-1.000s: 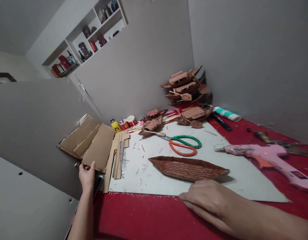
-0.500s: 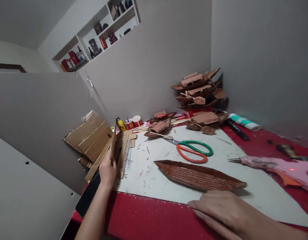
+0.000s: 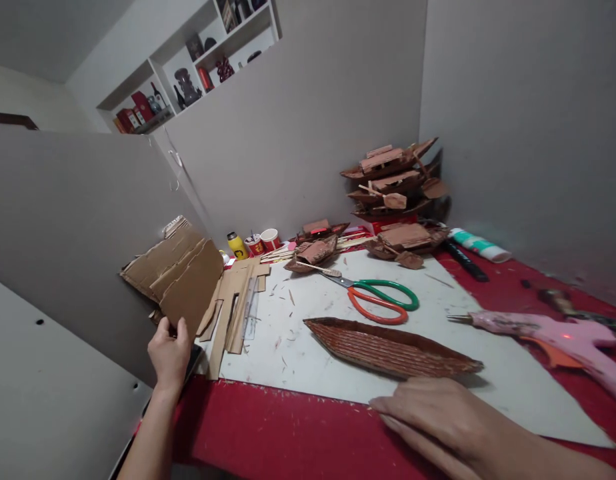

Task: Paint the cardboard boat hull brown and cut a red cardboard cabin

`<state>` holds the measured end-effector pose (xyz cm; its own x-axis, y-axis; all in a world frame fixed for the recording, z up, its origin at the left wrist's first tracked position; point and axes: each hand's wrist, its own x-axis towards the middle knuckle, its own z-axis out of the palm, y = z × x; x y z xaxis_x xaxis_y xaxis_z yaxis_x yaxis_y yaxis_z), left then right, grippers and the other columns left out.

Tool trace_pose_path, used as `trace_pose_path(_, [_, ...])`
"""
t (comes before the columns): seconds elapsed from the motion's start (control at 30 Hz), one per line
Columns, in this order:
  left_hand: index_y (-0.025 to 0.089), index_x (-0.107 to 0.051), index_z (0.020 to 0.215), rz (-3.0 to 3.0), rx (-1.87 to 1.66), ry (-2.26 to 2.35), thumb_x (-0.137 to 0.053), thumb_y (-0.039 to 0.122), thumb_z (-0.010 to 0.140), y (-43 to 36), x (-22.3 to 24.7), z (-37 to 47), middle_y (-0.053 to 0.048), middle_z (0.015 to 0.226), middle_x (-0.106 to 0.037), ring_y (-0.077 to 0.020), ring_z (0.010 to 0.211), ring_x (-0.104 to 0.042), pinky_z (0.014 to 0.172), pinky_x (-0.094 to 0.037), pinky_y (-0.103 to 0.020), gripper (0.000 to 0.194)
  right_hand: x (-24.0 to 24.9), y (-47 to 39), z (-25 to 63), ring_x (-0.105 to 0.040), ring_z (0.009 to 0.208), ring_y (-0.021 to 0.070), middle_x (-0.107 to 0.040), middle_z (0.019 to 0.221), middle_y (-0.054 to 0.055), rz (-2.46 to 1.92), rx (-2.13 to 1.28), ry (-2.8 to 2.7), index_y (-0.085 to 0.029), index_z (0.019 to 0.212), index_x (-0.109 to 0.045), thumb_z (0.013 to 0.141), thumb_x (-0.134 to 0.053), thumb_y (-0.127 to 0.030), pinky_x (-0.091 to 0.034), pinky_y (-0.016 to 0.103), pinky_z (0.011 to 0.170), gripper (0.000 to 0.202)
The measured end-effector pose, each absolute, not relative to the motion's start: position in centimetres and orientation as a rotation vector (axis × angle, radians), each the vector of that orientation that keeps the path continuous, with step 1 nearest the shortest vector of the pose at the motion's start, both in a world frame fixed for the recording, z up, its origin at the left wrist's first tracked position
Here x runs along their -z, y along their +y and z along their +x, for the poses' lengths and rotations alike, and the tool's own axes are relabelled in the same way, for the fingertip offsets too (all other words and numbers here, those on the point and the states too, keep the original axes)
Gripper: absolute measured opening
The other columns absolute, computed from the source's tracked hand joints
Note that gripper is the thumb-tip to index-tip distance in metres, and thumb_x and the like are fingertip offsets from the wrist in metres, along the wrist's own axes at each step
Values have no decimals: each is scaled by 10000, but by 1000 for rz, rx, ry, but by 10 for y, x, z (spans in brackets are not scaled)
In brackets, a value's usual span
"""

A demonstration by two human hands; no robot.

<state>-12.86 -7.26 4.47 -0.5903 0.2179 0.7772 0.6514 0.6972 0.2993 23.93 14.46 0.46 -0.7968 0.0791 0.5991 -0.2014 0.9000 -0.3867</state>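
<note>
My left hand [image 3: 169, 357] is at the left side of the table, fingers closed on the lower edge of a plain brown cardboard piece [image 3: 195, 283]. That piece leans over other torn cardboard sheets [image 3: 147, 270]. My right hand [image 3: 433, 413] lies palm down at the front edge of the white board [image 3: 308, 360], with its fingers stretched to the left and nothing in them. Just beyond it sits a brown model boat hull [image 3: 388, 347], ribbed along its side. Scissors [image 3: 383, 300] with one green and one orange handle rest behind the hull.
At right lies a pink glue gun [image 3: 543, 333] with a lit red light. Finished model boats [image 3: 393, 180] are stacked at the back. Cardboard strips [image 3: 233, 313] and a clear ruler [image 3: 251, 310] lie left. A yellow bottle [image 3: 237, 245] and paper cups [image 3: 269, 239] stand behind.
My left hand has moved left and toward me, and the cardboard piece has swung from upright and edge-on to lie against the stack. My right hand stays by the hull.
</note>
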Motion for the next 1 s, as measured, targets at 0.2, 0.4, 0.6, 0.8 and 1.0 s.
trace_pose_path(0.2, [218, -489, 637, -595, 892, -2177, -549, 398, 807, -82, -35, -138, 16, 576, -537, -149, 538, -502, 553, -353, -248, 255, -7, 143, 239, -634, 596, 150, -696, 715, 48, 86, -576, -2463, -208, 941, -710, 1019, -322, -305, -498, 253, 603, 407])
trace_pose_path(0.4, [175, -577, 705, -528, 1033, -2268, -601, 374, 810, -82, -23, -160, 12, 644, -600, -141, 591, -558, 589, -427, -268, 226, -5, 143, 239, -634, 605, 155, -693, 713, 47, 97, -573, -2472, -205, 938, -704, 1016, -329, -307, -488, 256, 599, 396])
trace_pose_path(0.6, [145, -626, 853, -419, 1136, -2275, -626, 450, 746, -89, -18, -161, -21, 661, -636, -200, 572, -610, 562, -490, -323, 323, -5, 142, 241, -627, 620, 158, -686, 709, 53, 71, -576, -2441, -198, 947, -700, 1015, -331, -292, -489, 263, 617, 387])
trace_pose_path(0.8, [123, -351, 1366, -469, 1023, -2085, -488, 497, 841, -73, -29, -108, -193, 1252, -525, -276, 989, -591, 891, -456, -439, 659, -9, 140, 243, -622, 630, 159, -668, 686, 51, 95, -582, -2433, -188, 923, -697, 1010, -347, -271, -487, 260, 623, 370])
trace_pose_path(1.0, [212, -455, 1386, -1081, 756, -2512, -719, 489, 702, 12, -26, -109, -155, 1310, -581, -327, 1180, -553, 971, -426, -409, 783, -9, 141, 245, -611, 614, 154, -665, 685, 48, 121, -573, -2411, -192, 920, -691, 1005, -362, -282, -481, 254, 618, 351])
